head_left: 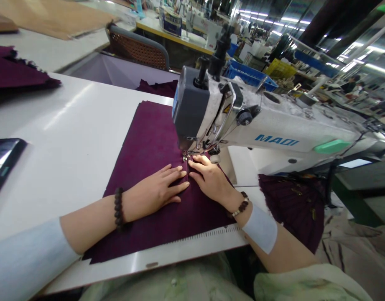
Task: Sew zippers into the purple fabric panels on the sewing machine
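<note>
A large dark purple fabric panel (148,138) lies flat on the white sewing table, part of it under the head of a sewing machine (192,113). My left hand (154,188) rests flat on the panel, fingers stretched toward a narrow seam line just in front of the presser foot (186,158). On the other side of that line my right hand (211,177) presses the cloth with its fingertips, fingers spread, close beside the foot. The needle itself is too small to make out.
More purple pieces with zipper pulls (292,209) hang at the right of the machine. Another purple cloth (19,69) lies at the far left, above a dark-screened device (4,159). A chair (138,48) and a blue crate (248,74) stand behind. A ruler scale (207,234) runs along the front edge.
</note>
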The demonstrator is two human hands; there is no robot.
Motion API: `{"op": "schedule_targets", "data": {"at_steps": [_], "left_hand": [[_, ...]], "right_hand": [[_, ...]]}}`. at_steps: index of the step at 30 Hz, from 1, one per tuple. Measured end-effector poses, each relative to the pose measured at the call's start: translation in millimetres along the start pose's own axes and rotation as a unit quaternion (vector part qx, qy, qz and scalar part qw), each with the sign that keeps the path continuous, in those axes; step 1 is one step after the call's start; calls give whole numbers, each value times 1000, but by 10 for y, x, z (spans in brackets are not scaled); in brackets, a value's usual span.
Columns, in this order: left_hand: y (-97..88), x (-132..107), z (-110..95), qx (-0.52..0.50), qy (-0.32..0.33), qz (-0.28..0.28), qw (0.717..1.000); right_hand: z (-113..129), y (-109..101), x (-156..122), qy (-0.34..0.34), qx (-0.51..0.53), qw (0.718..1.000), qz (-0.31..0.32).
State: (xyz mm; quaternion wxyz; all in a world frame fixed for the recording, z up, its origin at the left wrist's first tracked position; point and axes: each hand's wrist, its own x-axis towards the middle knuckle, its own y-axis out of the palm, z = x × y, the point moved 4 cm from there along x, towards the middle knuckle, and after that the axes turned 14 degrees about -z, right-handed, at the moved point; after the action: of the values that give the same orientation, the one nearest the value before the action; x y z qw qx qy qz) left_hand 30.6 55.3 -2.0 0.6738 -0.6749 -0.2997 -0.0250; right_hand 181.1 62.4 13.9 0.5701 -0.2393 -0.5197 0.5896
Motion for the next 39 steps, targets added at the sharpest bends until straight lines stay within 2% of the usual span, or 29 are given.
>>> {"op": "schedule_targets", "data": {"at_steps": [3, 8, 21, 39], "left_hand": [[-7, 15, -68, 11, -8, -1, 1000], [-26, -1, -147, 21, -27, -40, 999], [-40, -20, -123, 10, -3, -74, 997], [0, -27, -108, 18, -7, -44, 999]], "right_hand": [[-28, 16, -9, -3, 5, 1000, -2], [-25, 15, 9, 17, 17, 1000, 1], [38, -28, 52, 40, -5, 999, 25], [-46, 13, 17, 19, 31, 999, 16]]}}
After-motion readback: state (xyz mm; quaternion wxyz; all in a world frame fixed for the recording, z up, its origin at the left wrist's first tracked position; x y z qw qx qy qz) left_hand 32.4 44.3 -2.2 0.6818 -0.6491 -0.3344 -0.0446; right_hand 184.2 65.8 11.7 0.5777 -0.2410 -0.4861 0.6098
